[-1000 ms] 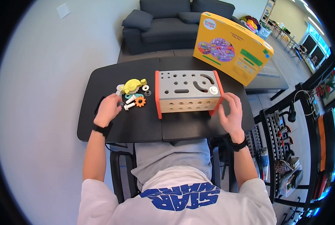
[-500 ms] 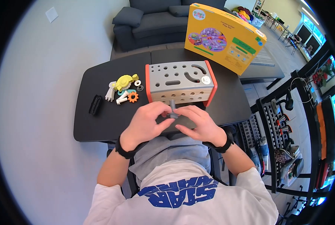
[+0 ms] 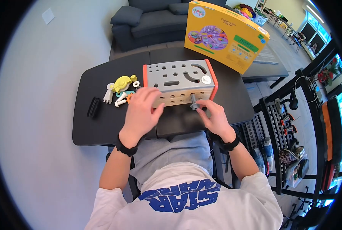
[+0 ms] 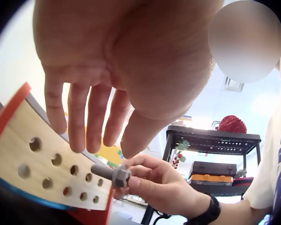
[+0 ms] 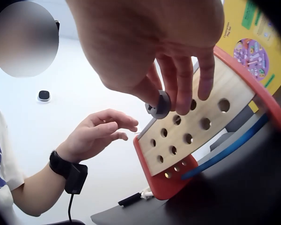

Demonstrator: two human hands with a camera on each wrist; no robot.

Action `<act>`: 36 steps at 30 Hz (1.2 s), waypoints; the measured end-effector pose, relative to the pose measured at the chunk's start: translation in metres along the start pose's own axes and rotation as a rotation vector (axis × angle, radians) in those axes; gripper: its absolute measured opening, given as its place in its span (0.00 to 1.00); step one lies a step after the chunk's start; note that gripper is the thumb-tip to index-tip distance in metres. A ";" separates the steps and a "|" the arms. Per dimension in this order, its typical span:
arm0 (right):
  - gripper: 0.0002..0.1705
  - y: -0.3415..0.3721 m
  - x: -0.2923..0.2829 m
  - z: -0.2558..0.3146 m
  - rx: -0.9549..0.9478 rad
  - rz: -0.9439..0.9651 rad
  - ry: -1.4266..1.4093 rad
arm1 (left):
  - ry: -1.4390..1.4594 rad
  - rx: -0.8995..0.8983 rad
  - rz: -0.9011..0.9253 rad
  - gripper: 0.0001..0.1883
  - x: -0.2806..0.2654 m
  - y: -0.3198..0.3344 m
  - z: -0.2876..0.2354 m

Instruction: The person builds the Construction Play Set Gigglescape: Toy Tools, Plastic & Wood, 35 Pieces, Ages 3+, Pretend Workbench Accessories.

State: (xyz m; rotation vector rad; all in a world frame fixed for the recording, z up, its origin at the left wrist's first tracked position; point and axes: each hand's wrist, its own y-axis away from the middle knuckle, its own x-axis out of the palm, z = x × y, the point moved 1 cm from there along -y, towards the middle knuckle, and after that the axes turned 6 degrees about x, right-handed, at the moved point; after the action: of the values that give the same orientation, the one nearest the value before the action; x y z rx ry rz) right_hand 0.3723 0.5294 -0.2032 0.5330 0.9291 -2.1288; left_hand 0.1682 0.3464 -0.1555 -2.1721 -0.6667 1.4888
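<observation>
My right hand (image 3: 218, 120) pinches the head of a grey toy bolt (image 3: 194, 102) between thumb and fingers. Its threaded shank points at the right part of the pale wooden front panel of a toy workbench (image 3: 167, 89), close to the rows of round holes. In the right wrist view the bolt head (image 5: 160, 107) shows by the thumb. My left hand (image 3: 139, 115) holds nothing and hovers at the panel's left end, fingers loosely extended in the left wrist view. The workbench has a grey slotted top and red end boards.
Left on the black table (image 3: 88, 132) lie a yellow toy saw piece (image 3: 122, 83), a pale grey piece (image 3: 109, 94), white bolts (image 3: 120, 102) and a black strip-like object (image 3: 94, 107). A white bolt head (image 3: 206, 79) sits in the workbench top. A yellow box (image 3: 226, 36) stands behind.
My left hand went from the loose parts to the workbench front with the grey bolt. Both hands met at the bolt; now the right alone holds it farther right, and the left has drawn away leftward.
</observation>
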 end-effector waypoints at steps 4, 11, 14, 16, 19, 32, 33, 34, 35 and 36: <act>0.15 -0.003 0.003 -0.009 0.036 -0.004 -0.040 | -0.139 -0.051 -0.039 0.18 -0.001 -0.003 0.023; 0.10 -0.016 0.004 -0.020 0.106 -0.032 -0.043 | -0.234 -0.027 0.065 0.20 0.011 -0.013 0.036; 0.12 -0.022 0.000 -0.027 0.181 -0.042 0.088 | -0.212 -0.031 0.066 0.21 0.014 -0.017 0.036; 0.17 -0.024 -0.003 -0.027 0.254 -0.034 0.204 | -0.192 -0.022 0.082 0.22 0.010 -0.016 0.033; 0.32 -0.030 -0.007 -0.029 0.475 0.032 0.434 | -0.147 0.013 0.110 0.24 0.006 -0.013 0.028; 0.31 -0.029 -0.043 -0.089 0.441 0.237 0.390 | -0.055 0.293 0.305 0.22 -0.003 -0.011 -0.002; 0.31 -0.035 -0.038 -0.105 0.422 0.245 0.398 | -0.062 0.282 0.288 0.22 0.000 -0.011 -0.002; 0.24 -0.035 -0.029 -0.127 0.436 0.203 0.276 | -0.097 0.322 0.302 0.21 0.004 -0.013 -0.002; 0.18 -0.037 -0.026 -0.132 0.451 0.163 0.155 | -0.130 0.363 0.318 0.20 0.008 -0.013 -0.003; 0.18 -0.035 -0.026 -0.137 0.447 0.165 0.158 | -0.114 0.383 0.266 0.19 0.010 -0.012 -0.004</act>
State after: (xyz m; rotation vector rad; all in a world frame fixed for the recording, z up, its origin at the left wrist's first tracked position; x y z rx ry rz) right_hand 0.3723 0.6610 -0.2610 0.9769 0.4641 -2.1667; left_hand 0.1731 0.3618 -0.1549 -1.9431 -0.1094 1.7194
